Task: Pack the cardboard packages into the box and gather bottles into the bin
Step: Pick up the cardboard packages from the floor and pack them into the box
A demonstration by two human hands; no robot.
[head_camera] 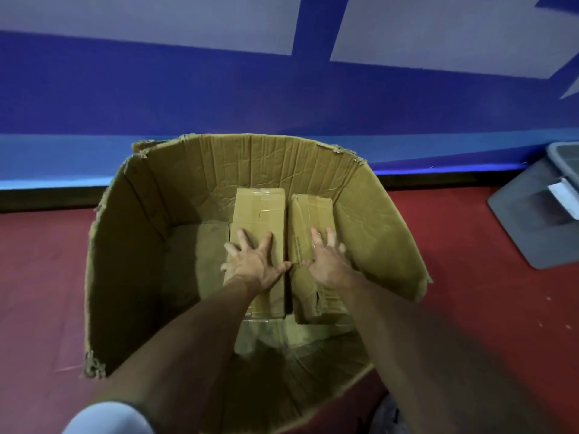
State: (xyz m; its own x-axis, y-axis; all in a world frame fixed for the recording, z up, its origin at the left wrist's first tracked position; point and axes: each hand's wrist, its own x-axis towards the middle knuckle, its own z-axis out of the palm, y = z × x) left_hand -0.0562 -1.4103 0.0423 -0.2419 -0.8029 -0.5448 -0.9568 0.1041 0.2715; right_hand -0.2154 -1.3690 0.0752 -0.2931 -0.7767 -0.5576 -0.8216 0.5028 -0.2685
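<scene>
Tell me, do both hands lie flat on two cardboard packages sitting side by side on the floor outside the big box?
Not outside: the head view shows both inside the large cardboard box. The left hand lies flat on the left package, the right hand on the right package, side by side.

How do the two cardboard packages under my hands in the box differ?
The left package looks square and intact; the right package is creased, with a tear near its near end. The right package shows a line of print along its left edge; no print shows on the left package. Both are brown and long and lie side by side in the box, with the left hand and right hand spread flat on them.
</scene>
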